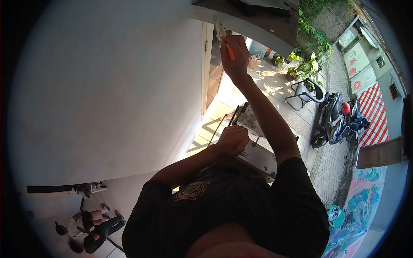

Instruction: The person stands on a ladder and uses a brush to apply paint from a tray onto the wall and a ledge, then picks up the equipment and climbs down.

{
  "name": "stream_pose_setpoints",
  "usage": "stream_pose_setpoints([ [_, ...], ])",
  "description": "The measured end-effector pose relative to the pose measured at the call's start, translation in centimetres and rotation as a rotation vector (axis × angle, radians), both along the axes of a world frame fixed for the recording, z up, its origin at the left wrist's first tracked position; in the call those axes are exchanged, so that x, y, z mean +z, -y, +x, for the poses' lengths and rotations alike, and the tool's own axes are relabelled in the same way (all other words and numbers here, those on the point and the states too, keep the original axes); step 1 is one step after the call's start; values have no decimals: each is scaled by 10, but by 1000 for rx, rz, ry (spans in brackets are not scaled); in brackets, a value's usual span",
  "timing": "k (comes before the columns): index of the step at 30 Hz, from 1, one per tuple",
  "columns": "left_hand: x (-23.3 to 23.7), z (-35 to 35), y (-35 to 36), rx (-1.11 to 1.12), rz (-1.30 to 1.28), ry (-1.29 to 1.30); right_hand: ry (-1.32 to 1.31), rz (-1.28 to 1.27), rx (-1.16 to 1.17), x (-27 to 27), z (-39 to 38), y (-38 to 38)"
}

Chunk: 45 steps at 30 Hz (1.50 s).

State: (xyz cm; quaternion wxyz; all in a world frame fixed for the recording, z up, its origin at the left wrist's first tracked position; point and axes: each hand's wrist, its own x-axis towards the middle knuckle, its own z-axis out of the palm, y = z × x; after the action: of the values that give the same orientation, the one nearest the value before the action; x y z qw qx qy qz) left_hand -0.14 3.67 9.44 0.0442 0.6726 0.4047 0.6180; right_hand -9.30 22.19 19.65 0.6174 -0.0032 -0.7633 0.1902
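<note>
My right hand [235, 55] is raised and closed around the orange handle of a paintbrush [231, 52]. The pale head of the brush points up at the light grey edge of an overhead ledge [254, 25] and appears to touch it. In front of my chest, my left hand [233, 140] is curled into a fist. Close by it are dark bars [235, 115] and a worn, stained board [258, 157]. Whatever those left fingers hold, if anything, is hidden.
A large white wall [107, 94] fills the left side. Far below are a chair [305, 93], potted plants [297, 71] and parked motorbikes [335, 118] on paving. Two people [92, 230] are at the lower left. A red-and-white striped panel [373, 114] hangs at right.
</note>
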Motion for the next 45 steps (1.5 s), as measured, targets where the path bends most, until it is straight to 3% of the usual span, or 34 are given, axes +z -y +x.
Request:
stream_pose_setpoints([
  [8, 5, 3, 1, 39, 21, 33, -57, -65, 57, 9, -94, 4],
  [13, 5, 3, 2, 63, 13, -14, -24, -104, 30, 1, -108, -1],
  [30, 6, 6, 2, 40, -2, 18, -107, 12, -91, 11, 30, -10],
  [37, 6, 6, 2, 50, 14, 9, -78, -88, 56, 9, -46, 10],
  [45, 5, 6, 4, 101, 3, -27, -97, -84, 1, 9, -108, -4],
])
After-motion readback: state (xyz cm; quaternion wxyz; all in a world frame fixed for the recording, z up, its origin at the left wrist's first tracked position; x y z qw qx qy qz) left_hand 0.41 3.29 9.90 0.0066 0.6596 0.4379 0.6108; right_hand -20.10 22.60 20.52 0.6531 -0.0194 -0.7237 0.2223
